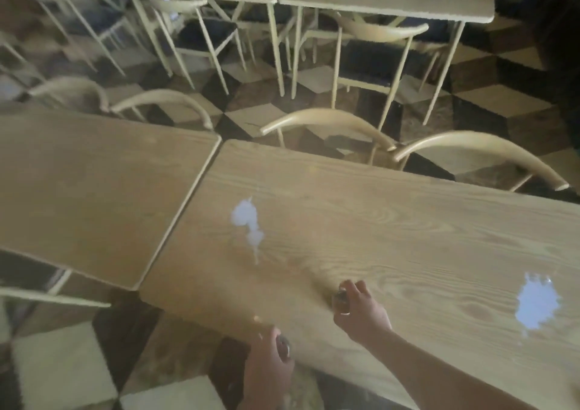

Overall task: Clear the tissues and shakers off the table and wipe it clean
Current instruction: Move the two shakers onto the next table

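Shakers were in both hands. The right hand (361, 312) was closed around a small glass shaker (341, 299) with a metal top, held low over the near part of the wooden table (392, 221); whether its base touched the wood could not be told through the blur. The left hand (266, 369) gripped a second shaker (284, 347) just off the table's near edge, over the checkered floor (62, 362). Two pale patches lay on the tabletop, one (248, 221) toward the left end and a larger one (536, 303) to the right; they were too washed out to call tissues or glare. Each shaker looked light, rigid and breakable, with smooth sides likely to slip, so a wrap of the fingers around the body seemed safer than a pinch at the cap, and upright carrying would probably keep the contents in.
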{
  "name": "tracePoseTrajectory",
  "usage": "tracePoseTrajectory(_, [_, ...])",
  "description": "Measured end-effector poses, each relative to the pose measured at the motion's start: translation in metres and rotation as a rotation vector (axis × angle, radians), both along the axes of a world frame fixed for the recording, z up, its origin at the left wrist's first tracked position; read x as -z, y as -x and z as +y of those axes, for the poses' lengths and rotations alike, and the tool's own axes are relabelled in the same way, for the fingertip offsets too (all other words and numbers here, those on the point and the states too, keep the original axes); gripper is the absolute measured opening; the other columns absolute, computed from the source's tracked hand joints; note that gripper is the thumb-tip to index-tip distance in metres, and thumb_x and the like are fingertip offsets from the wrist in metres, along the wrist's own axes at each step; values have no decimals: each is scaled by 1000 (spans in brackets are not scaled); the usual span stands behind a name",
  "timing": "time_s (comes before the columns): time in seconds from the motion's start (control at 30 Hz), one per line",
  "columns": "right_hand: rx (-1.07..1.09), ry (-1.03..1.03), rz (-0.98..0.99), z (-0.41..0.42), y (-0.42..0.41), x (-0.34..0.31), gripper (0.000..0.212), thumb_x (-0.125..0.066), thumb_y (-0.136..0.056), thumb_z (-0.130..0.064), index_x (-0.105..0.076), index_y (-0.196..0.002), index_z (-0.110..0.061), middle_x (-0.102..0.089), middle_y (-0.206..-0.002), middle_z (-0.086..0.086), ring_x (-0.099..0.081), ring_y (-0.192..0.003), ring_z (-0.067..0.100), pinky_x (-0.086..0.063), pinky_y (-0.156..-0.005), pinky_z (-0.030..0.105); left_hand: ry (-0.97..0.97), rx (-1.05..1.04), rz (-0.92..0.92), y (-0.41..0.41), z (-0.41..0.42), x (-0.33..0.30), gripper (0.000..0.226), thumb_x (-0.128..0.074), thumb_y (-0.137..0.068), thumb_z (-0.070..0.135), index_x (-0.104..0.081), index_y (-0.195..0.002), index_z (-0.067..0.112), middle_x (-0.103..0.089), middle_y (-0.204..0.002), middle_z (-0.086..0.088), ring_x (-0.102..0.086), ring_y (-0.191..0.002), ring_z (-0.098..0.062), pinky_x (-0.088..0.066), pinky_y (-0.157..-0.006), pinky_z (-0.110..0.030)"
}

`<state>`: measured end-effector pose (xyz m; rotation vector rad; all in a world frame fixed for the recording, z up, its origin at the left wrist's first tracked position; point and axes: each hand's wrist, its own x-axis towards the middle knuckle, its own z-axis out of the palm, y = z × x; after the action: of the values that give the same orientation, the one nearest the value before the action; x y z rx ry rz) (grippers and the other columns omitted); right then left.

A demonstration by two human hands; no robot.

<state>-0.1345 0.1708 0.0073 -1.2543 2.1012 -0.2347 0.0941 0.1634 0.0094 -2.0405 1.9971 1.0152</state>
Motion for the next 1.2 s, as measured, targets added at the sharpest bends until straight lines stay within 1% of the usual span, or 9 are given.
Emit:
tracePoseTrajectory(0.1, [-124, -49, 4, 14, -68, 0, 48, -64, -78, -31, -41, -121, -35, -41, -115, -7, -60, -86, 14, -52, -55, 24, -84, -99, 15, -63, 8, -4, 47, -66, -80, 26, -44, -121, 26, -42, -112, -2, -56, -95, -21, -47, -82, -28])
tracePoseTrajectory(0.23, [-162, -82, -10, 28, -154, -6, 31, -66, -80, -32, -38, -94, -36, -37, -98, -10, -56, -77, 13, -36, -49, 19, -70, -278, 1, -154, 42, 1, 50, -69, -81, 30, -39, -122, 28, -44, -119, -4, -60, -104, -25, -51, -90, -34])
tracePoseTrajectory(0.3, [-183, -55, -54, 28, -198, -7, 30, -66, -81, -32, -37, -88, -35, -38, -95, -11, -55, -72, 9, -43, -51, 21, -39, -346, -4, -194, 62, 4, 49, -68, -81, 30, -41, -121, 27, -43, -112, -3, -61, -103, -26, -52, -89, -36])
tracePoseTrajectory(0.37, [-225, -3, -56, 27, -239, -4, 27, -65, -82, -38, -40, -91, -35, -41, -96, -9, -57, -72, 12, -54, -59, 29, 8, -424, -16, -235, 80, 7, 46, -66, -81, 32, -43, -121, 27, -43, -106, -1, -63, -97, -27, -53, -85, -38])
tracePoseTrajectory(0.57, [-429, 68, -27, 26, -328, -8, 34, -62, -83, -55, -46, -105, -35, -47, -102, -10, -59, -77, 12, -56, -69, 32, 115, -610, -60, -312, 116, 3, 23, -57, -90, 32, -45, -110, 29, -40, -98, 1, -60, -87, -25, -54, -78, -40])
tracePoseTrajectory(0.73, [-573, 76, -3, 3, -379, -16, 38, -64, -87, -52, -48, -113, -30, -47, -107, -8, -59, -83, 14, -46, -70, 23, 138, -732, -31, -350, 122, -1, 35, -62, -85, 25, -46, -116, 28, -37, -99, 5, -59, -85, -18, -53, -74, -28])
tracePoseTrajectory(0.93, [-669, 54, -4, -27, -430, -5, 41, -66, -85, -53, -52, -113, -27, -49, -102, -6, -61, -83, 16, -51, -72, 28, 98, -836, -33, -387, 115, 1, 39, -62, -84, 23, -46, -119, 27, -45, -111, 1, -58, -93, -18, -55, -81, -29])
tracePoseTrajectory(1.07, [-702, 48, -24, -62, -463, 2, 44, -69, -84, -50, -54, -116, -23, -54, -103, -6, -56, -80, 10, -43, -67, 17, 65, -899, -53, -414, 92, 3, 35, -60, -86, 23, -45, -117, 30, -44, -112, 3, -55, -90, -15, -54, -79, -29])
tracePoseTrajectory(1.2, [-763, 12, -58, -113, -497, 8, 43, -69, -85, -44, -51, -119, -24, -46, -107, -9, -61, -97, 18, -42, -74, 21, 91, -901, -80, -448, 46, 5, 34, -61, -87, 26, -46, -117, 31, -40, -105, 6, -53, -84, -11, -48, -72, -23])
